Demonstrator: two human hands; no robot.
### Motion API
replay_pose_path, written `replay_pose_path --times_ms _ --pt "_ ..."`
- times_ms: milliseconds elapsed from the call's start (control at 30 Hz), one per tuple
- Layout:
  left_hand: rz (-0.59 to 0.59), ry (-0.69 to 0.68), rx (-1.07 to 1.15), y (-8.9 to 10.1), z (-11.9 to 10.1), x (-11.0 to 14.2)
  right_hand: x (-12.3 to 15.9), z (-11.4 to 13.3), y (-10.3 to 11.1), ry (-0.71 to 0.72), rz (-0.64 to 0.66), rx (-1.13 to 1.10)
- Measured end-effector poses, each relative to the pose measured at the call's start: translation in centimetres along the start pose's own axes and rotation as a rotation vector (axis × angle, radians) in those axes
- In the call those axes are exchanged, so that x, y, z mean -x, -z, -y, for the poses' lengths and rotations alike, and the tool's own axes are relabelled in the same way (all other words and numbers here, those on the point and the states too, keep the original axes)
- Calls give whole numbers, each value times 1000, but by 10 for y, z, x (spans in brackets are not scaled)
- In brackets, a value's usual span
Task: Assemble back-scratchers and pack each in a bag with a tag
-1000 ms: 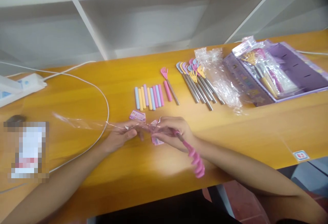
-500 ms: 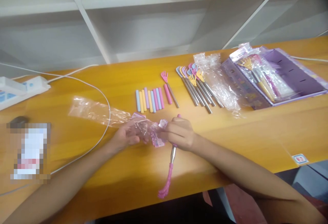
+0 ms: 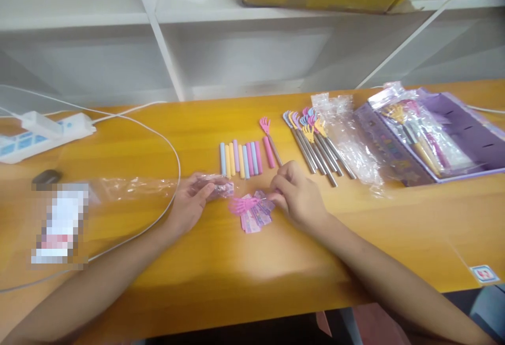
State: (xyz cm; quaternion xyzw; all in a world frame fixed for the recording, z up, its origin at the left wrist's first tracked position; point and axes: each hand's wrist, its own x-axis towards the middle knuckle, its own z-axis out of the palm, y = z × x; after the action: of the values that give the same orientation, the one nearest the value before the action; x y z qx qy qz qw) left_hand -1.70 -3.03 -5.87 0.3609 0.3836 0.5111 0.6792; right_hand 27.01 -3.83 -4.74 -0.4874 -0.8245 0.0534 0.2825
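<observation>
Pointing left, claw end leading, the pink scratcher (image 3: pixel 242 206) is clamped in the right hand (image 3: pixel 296 196), long axis roughly left-right, with printed cards (image 3: pixel 255 217) seen under it (contact can't be told). A clear bag (image 3: pixel 136 188) is pinched in the left hand (image 3: pixel 192 201), nearer the claw and trailing left. Orange worktop (image 3: pixel 276 276) is backed by white shelving (image 3: pixel 252 61) on the far side.

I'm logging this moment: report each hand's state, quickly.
Left hand: closed, pinching a clear plastic bag.
Right hand: closed, holding a pink claw-headed stick.
</observation>
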Motion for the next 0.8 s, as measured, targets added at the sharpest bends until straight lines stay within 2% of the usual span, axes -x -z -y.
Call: replay_pose_path --times_ms 167,400,600,733,800 --pt "48 11 71 -2 -3 0 -3 -6 -2 -41 -6 120" --pt "-37 60 87 4 -1 -4 -4 -10 -7 -23 2 106" --pt "-58 105 98 7 0 -7 -6 -8 -8 -17 -31 -39" --pt "-15 98 92 6 0 -7 -8 -2 -4 -32 -157 -259" --pt "-6 95 91 6 1 -7 -8 1 -4 -21 -203 -275"
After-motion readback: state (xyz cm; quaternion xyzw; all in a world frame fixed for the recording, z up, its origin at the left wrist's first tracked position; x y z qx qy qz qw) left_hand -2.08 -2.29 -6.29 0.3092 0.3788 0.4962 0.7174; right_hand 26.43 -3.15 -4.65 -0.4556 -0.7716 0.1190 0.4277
